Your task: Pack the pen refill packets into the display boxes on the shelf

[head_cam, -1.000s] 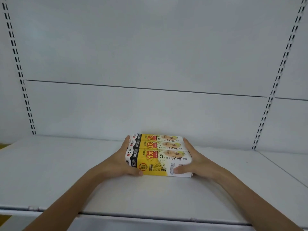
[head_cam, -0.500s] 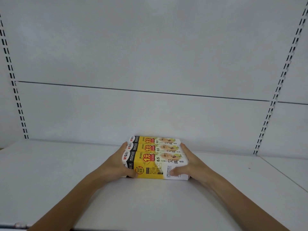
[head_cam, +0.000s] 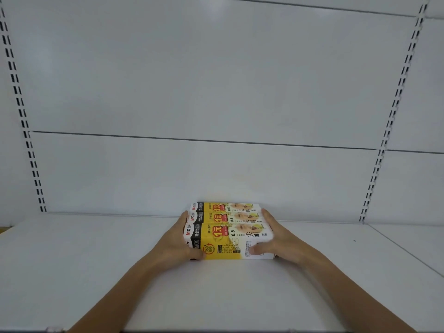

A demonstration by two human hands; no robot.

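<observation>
Three yellow, white and black display boxes point(head_cam: 228, 230) lie side by side in a row on the white shelf point(head_cam: 96, 260), the far one close to the back panel. My left hand point(head_cam: 177, 243) presses flat against the row's left ends, thumb on the front face of the nearest box. My right hand point(head_cam: 276, 239) clasps the right ends, its thumb likewise on the front face. Both hands squeeze the row between them. The boxes are closed; no loose refill packets show.
The white back panel point(head_cam: 216, 169) rises right behind the boxes, with slotted uprights at left point(head_cam: 31, 155) and right point(head_cam: 377, 164). The shelf's front edge point(head_cam: 216, 330) runs along the bottom of the view. A seam to a neighbouring shelf point(head_cam: 403, 251) lies at the right.
The boxes, held between both hands, have slid a little farther back towards the rear panel. My view has tilted so the shelf's front edge sits lower in frame.
</observation>
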